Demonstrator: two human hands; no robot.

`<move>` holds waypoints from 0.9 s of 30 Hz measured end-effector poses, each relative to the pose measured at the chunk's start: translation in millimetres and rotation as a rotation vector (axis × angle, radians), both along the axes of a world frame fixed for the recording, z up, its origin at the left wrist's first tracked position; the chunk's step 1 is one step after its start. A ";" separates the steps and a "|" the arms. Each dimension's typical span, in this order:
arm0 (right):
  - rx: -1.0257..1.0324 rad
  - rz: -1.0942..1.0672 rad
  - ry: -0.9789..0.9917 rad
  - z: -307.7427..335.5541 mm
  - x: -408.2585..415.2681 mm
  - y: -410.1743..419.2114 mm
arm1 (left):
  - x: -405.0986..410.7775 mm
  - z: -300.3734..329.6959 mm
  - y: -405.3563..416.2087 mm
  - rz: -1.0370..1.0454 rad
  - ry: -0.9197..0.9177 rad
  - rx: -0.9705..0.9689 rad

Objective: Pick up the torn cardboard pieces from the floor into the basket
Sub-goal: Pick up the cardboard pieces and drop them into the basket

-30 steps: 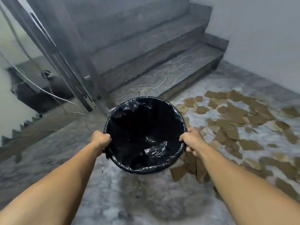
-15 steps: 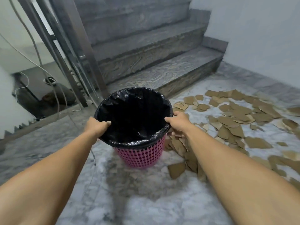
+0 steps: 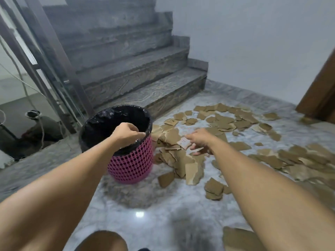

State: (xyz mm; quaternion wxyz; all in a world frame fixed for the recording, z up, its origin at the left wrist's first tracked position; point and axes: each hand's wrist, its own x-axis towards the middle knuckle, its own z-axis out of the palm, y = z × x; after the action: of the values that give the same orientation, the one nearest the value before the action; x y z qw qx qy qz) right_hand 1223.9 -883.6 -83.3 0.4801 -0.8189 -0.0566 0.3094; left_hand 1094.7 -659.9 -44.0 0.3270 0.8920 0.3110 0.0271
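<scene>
Gripping the bin liner [image 3: 101,120] at the near rim, left hand [image 3: 126,133] is fisted on the plastic of the pink mesh basket [image 3: 132,165], upright on the marble floor [image 3: 163,211]. Right hand [image 3: 199,140] is spread, fingers loose, above the torn cardboard pieces [image 3: 181,154] piled just right of the basket; contact unclear. More pieces scatter toward the wall [image 3: 253,42].

Soft, even daylight fills the stairwell, neither bright nor dim. A small white glare spot shines on the polished floor [image 3: 139,214] near me. The basket [image 3: 130,165] casts a faint, blurry shadow toward me. My forearms bulge at the frame's near edges, and the railing [image 3: 45,57] at left smears with blur.
</scene>
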 end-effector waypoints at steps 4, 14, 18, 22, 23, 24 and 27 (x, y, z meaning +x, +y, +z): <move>-0.021 -0.047 0.019 1.7 0.4 -65.1 | 7.6 9.5 -47.1 -0.181 0.198 -0.041; -0.156 -0.207 0.117 -81.0 8.4 -191.2 | 77.7 -89.0 -119.0 -0.410 0.372 -0.083; -0.275 -0.223 0.143 -133.5 -3.3 -232.2 | 97.4 -154.4 -153.5 -0.513 0.465 -0.094; -0.418 -0.178 0.137 -177.1 -17.0 -258.7 | 111.2 -210.1 -184.7 -0.615 0.518 -0.072; -0.458 -0.166 0.136 -188.3 -21.1 -265.6 | 115.8 -226.5 -193.0 -0.638 0.523 -0.070; -0.506 -0.145 0.127 -195.7 -25.1 -270.5 | 118.2 -238.7 -200.4 -0.662 0.518 -0.054; -0.671 -0.061 0.090 -219.9 -37.5 -288.8 | 122.2 -272.3 -222.1 -0.743 0.491 0.031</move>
State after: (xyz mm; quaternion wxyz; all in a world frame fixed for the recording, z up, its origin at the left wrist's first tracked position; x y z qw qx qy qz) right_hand 1186.4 -1172.4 -303.2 0.1951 -0.9181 0.0941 0.3320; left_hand 1216.9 -882.0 -316.3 0.2174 0.9280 0.0373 -0.3004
